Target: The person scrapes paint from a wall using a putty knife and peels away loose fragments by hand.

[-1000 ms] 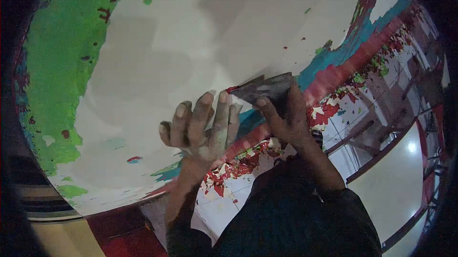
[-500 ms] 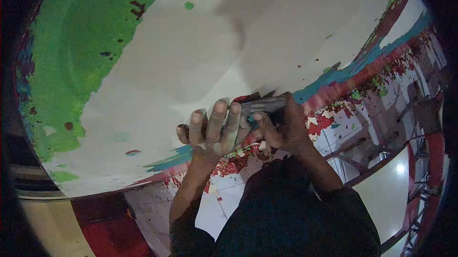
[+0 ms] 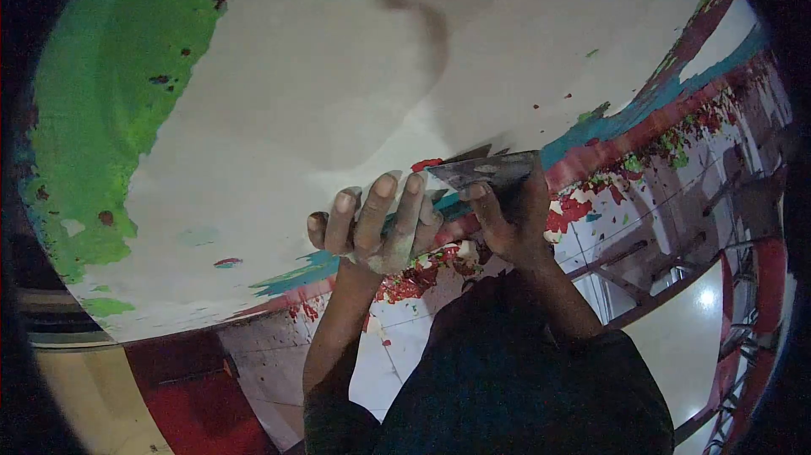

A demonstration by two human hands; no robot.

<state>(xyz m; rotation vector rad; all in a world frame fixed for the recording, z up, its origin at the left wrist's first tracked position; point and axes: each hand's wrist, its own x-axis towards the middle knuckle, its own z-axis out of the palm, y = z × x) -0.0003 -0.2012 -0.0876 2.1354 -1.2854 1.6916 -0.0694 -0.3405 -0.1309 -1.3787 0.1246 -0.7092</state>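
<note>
My right hand (image 3: 509, 227) is closed around a scraper, its thumb on the grey metal blade (image 3: 486, 169); the handle is hidden. The blade lies almost level, its narrow corner pointing left toward my other hand. My left hand (image 3: 372, 227) is just left of the blade, fingers apart and slightly bent, with pale dust on it. Nothing shows in its fingers. Both hands are in front of a large pale surface (image 3: 279, 117) with patches of green paint (image 3: 118, 100) and a blue and red band along its lower edge. A red flake (image 3: 427, 165) shows by the blade's corner.
Paint flakes (image 3: 568, 212) in red, green and white litter the tiled floor (image 3: 583, 248) below the edge. A white panel with a red metal frame (image 3: 764, 286) stands at the lower right. A dark red area (image 3: 194, 387) shows at the lower left.
My right hand has moved slightly right and turned, so the scraper blade shows more broadly. My left hand has shifted a little left. The view has shifted slightly over the painted surface.
</note>
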